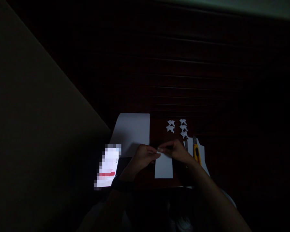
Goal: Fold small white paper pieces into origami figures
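The scene is very dark. My left hand (pixel 143 155) and my right hand (pixel 175 149) meet over a small dark table, and both pinch the top edge of a small white sheet of paper (pixel 163 167) that lies in front of me. The fingers of both hands are closed on that edge. Beyond my hands lie several small folded white paper figures (pixel 177 126) in two short rows.
A larger white sheet (pixel 132 130) lies at the back left. A yellow utility knife (pixel 196 150) and a pen (pixel 186 145) lie on white paper to the right. A lit, blurred screen (pixel 108 166) glows at the left. A pale slanted surface (pixel 26 129) fills the left side.
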A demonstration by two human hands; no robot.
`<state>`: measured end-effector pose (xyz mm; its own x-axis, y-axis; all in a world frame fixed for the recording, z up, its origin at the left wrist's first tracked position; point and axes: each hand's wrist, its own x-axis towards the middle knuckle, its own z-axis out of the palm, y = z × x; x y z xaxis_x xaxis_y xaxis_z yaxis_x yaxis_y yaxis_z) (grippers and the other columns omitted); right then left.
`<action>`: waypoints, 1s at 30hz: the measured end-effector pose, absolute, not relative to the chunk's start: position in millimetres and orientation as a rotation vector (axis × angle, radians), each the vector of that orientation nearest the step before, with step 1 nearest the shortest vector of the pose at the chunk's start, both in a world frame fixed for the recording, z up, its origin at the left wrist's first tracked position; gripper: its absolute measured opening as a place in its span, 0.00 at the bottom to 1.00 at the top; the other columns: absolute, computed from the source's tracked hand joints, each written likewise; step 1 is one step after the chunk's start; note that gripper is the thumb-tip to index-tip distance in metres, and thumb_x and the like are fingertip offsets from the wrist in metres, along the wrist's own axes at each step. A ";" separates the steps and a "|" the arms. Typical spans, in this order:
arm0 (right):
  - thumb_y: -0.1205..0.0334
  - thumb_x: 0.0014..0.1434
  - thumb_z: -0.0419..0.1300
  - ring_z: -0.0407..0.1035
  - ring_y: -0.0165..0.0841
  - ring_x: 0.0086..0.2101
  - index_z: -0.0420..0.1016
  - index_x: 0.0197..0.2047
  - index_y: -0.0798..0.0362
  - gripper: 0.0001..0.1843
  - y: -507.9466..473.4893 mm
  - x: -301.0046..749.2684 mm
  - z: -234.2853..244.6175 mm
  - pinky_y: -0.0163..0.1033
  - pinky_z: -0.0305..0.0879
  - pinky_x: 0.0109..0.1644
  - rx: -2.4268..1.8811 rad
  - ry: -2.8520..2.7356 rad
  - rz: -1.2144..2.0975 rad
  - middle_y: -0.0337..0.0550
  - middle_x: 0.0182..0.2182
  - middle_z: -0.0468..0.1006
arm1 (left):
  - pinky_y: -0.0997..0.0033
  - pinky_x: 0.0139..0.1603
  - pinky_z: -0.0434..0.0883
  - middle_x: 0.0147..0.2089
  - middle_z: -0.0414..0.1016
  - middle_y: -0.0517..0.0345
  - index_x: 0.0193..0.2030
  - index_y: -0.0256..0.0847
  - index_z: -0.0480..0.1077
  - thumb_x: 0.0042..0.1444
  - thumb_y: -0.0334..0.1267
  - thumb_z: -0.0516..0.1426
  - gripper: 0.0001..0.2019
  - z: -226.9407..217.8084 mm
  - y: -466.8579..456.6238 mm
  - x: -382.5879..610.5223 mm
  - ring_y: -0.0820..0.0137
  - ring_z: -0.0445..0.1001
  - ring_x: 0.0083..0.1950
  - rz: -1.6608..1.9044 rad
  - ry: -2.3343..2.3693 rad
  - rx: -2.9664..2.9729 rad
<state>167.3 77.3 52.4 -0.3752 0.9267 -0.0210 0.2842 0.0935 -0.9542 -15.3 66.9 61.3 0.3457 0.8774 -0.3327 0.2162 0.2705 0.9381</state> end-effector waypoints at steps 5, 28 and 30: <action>0.56 0.51 0.62 0.72 0.35 0.33 0.79 0.34 0.53 0.11 75.9 163.5 51.2 0.37 0.65 0.37 -1.176 -1.724 1.291 0.43 0.32 0.80 | 0.76 0.22 0.64 0.23 0.73 0.58 0.30 0.36 0.76 0.45 0.40 0.62 0.09 57.3 66.9 -17.6 0.74 0.68 0.22 0.587 1.167 1.297; 0.54 0.44 0.66 0.68 0.30 0.27 0.78 0.28 0.56 0.13 77.5 163.2 46.6 0.34 0.62 0.31 -1.224 -1.560 1.411 0.41 0.25 0.76 | 0.76 0.22 0.60 0.20 0.70 0.60 0.27 0.35 0.75 0.43 0.40 0.63 0.09 60.4 65.5 -18.7 0.76 0.64 0.21 0.557 1.083 1.284; 0.53 0.46 0.65 0.67 0.30 0.26 0.78 0.27 0.56 0.13 76.8 164.5 48.6 0.34 0.61 0.30 -1.242 -1.558 1.421 0.40 0.24 0.76 | 0.77 0.22 0.60 0.21 0.71 0.60 0.27 0.36 0.75 0.43 0.39 0.63 0.08 59.2 65.8 -19.4 0.76 0.64 0.21 0.569 1.088 1.282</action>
<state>164.5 76.8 48.6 -0.3128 0.9430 -0.1136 0.2000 -0.0515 -0.9784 -19.4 65.8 59.2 0.4247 0.8463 -0.3215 0.2186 0.2488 0.9436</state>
